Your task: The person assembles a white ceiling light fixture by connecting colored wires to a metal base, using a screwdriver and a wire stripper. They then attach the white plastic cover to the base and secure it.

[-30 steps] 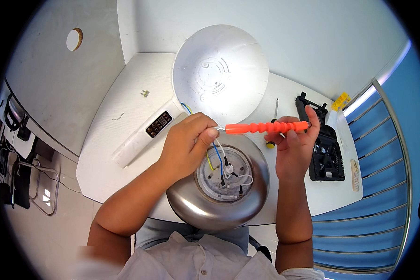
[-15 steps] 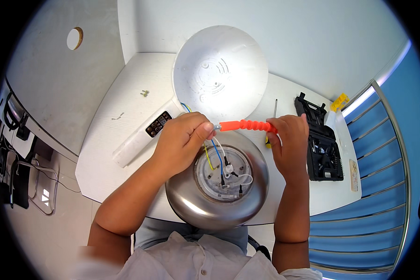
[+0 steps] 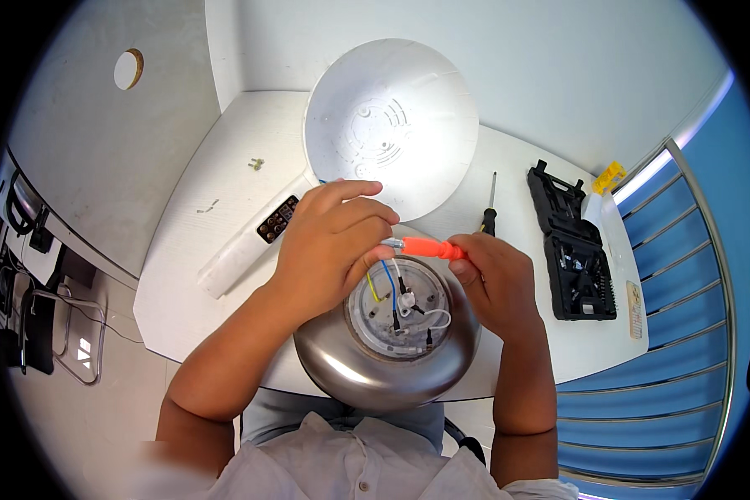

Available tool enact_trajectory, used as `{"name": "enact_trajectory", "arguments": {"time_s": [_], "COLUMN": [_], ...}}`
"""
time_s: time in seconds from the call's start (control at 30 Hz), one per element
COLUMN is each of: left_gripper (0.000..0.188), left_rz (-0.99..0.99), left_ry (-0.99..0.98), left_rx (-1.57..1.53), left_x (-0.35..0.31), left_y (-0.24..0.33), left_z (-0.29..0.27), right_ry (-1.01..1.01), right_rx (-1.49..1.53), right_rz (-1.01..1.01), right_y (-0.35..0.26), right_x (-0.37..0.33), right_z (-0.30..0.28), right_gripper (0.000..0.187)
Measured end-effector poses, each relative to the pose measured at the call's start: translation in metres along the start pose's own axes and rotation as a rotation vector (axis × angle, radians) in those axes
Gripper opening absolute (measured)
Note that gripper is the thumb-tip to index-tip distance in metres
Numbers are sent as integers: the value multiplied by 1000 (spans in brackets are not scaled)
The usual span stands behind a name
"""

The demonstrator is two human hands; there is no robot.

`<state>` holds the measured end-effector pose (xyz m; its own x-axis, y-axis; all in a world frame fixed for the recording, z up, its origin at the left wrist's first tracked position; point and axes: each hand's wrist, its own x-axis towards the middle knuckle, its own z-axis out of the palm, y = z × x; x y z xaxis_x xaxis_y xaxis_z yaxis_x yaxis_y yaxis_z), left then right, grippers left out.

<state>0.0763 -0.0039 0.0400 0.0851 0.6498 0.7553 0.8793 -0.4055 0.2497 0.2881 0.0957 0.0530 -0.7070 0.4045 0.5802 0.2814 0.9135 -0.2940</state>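
Observation:
An orange flexible screwdriver extension shaft (image 3: 425, 247) with a metal tip is held level above an upturned steel pot (image 3: 367, 373). My left hand (image 3: 329, 237) pinches the metal end between thumb and fingertips, its other fingers partly raised. My right hand (image 3: 498, 279) is closed round the other end, hiding the rest of the shaft. Under both hands, the pot's round base (image 3: 375, 342) shows white, blue and yellow-green wires joined to terminals with black sleeves. The wires' upper ends are hidden behind my left hand.
Behind stands a white plastic bowl-shaped housing (image 3: 429, 125) with a long handle (image 3: 233, 258) and control panel. A screwdriver (image 3: 490, 212) lies to the right, near an open black tool case (image 3: 579, 279). Small screws (image 3: 257, 164) and metal pins (image 3: 207, 207) lie at left. A metal railing (image 3: 683, 308) borders the right.
My right hand has moved left, toward my left hand, and now covers more of the orange shaft. The screwdriver behind it is more exposed. My left hand's fingers have lifted and spread somewhat.

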Motion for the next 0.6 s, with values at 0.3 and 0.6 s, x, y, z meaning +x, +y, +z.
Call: {"name": "enact_trajectory", "arguments": {"time_s": [0.3, 0.6], "left_gripper": [20, 18], "left_rz": [111, -53], "left_ry": [-31, 73], "left_rx": [92, 94], "left_x": [-1, -1], "left_y": [-3, -2], "left_z": [-4, 4], "right_ry": [-356, 66], "right_rx": [359, -12], "right_rz": [395, 43], "right_y": [-8, -2], "right_x": [3, 3], "right_z": [-13, 5], "right_gripper": [21, 23]}}
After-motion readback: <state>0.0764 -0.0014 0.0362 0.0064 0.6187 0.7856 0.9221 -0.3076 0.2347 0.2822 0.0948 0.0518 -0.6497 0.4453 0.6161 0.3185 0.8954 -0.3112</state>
